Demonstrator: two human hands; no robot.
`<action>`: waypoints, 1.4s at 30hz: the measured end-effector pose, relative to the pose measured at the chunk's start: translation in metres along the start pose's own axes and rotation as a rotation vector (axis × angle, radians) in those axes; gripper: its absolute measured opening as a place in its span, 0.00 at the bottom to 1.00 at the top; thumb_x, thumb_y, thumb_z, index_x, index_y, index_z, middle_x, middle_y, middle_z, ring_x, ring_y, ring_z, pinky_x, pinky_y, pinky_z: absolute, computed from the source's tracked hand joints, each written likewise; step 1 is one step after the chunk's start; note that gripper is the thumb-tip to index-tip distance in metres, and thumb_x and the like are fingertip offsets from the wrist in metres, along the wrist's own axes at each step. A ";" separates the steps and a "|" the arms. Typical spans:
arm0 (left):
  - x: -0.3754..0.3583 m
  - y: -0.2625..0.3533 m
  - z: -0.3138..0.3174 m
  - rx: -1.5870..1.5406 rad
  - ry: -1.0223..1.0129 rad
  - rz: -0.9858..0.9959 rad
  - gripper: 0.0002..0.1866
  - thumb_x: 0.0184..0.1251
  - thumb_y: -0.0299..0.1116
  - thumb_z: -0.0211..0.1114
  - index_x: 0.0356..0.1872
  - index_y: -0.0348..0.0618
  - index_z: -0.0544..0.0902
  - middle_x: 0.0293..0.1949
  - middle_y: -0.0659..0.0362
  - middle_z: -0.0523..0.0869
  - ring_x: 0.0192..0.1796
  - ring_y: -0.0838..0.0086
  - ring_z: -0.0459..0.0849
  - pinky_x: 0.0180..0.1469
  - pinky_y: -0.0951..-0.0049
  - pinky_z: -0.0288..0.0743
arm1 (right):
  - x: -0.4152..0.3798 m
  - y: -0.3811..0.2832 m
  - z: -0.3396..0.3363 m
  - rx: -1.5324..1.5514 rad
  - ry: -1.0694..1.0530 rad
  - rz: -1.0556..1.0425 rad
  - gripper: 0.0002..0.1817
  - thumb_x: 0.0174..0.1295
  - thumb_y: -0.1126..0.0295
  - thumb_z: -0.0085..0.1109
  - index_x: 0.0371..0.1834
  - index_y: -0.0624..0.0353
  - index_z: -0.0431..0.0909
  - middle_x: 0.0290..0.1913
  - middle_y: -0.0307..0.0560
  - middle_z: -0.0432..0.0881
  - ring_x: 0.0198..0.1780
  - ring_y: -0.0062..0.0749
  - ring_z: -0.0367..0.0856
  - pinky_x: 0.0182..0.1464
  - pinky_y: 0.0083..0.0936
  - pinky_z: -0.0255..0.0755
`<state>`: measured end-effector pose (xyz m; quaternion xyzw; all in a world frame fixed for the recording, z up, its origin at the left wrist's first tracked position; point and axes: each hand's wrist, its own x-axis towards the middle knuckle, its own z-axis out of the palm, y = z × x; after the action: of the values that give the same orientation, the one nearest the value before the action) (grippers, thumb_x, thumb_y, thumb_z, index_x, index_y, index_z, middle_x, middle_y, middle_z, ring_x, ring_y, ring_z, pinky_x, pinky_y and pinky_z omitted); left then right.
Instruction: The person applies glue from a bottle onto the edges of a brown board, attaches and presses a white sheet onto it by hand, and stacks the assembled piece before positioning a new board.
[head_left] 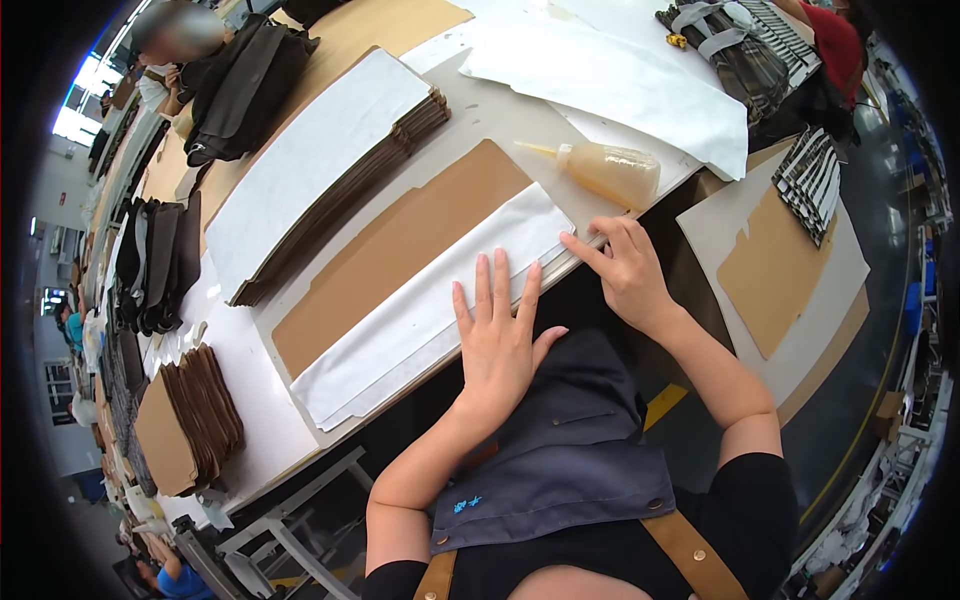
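Observation:
A long brown cardboard panel (400,245) lies on the white table, with a strip of white fabric (400,320) folded over its near edge. My left hand (497,335) rests flat on the white fabric, fingers spread, holding nothing. To the right, my right hand (625,265) presses its fingertips on the fabric's right end at the table edge. A squeeze bottle of yellowish glue (610,170) lies on its side just beyond my right hand.
A stack of brown panels under a white sheet (320,160) sits behind. White fabric (620,75) covers the far table. Brown pieces (185,420) are piled at left, dark fabric bundles (155,265) beyond. A side table (780,270) with cardboard stands right. Other people work around the edges.

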<state>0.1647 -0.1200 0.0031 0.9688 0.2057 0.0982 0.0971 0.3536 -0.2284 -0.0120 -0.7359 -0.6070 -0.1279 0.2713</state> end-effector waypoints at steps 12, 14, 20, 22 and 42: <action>-0.011 -0.018 -0.013 -0.035 -0.032 -0.072 0.47 0.66 0.56 0.65 0.77 0.38 0.58 0.80 0.43 0.52 0.82 0.50 0.48 0.79 0.46 0.43 | 0.024 -0.021 -0.003 0.019 -0.211 -0.042 0.37 0.65 0.52 0.61 0.74 0.60 0.66 0.76 0.50 0.66 0.77 0.43 0.62 0.76 0.43 0.52; -0.023 -0.028 -0.020 -0.012 -0.062 -0.101 0.47 0.66 0.56 0.65 0.78 0.38 0.58 0.80 0.43 0.52 0.82 0.50 0.48 0.79 0.47 0.42 | 0.024 -0.019 -0.002 -0.020 -0.323 -0.074 0.41 0.63 0.45 0.60 0.75 0.60 0.65 0.77 0.50 0.64 0.79 0.41 0.58 0.79 0.44 0.47; -0.081 -0.065 -0.038 0.043 -0.081 -0.302 0.49 0.64 0.54 0.67 0.78 0.37 0.55 0.80 0.42 0.51 0.82 0.50 0.46 0.80 0.48 0.40 | 0.018 -0.028 0.000 -0.049 -0.295 -0.012 0.50 0.60 0.44 0.63 0.76 0.69 0.57 0.79 0.62 0.56 0.81 0.51 0.52 0.80 0.49 0.43; -0.094 -0.066 -0.041 0.044 -0.068 -0.354 0.50 0.64 0.53 0.67 0.78 0.36 0.54 0.80 0.42 0.50 0.82 0.50 0.46 0.79 0.47 0.40 | 0.021 -0.054 0.004 0.076 -0.346 -0.097 0.51 0.58 0.44 0.65 0.76 0.69 0.56 0.79 0.61 0.56 0.81 0.51 0.52 0.80 0.49 0.44; -0.187 -0.115 -0.070 0.244 0.000 -0.628 0.41 0.71 0.55 0.59 0.74 0.34 0.64 0.78 0.43 0.59 0.81 0.51 0.52 0.79 0.46 0.40 | 0.032 -0.054 0.008 0.128 -0.128 -0.227 0.20 0.64 0.62 0.64 0.54 0.63 0.81 0.58 0.49 0.83 0.62 0.42 0.79 0.69 0.45 0.63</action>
<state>-0.0626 -0.0847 0.0158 0.8626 0.5044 0.0379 0.0060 0.3076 -0.1915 0.0114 -0.6504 -0.7093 -0.0716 0.2623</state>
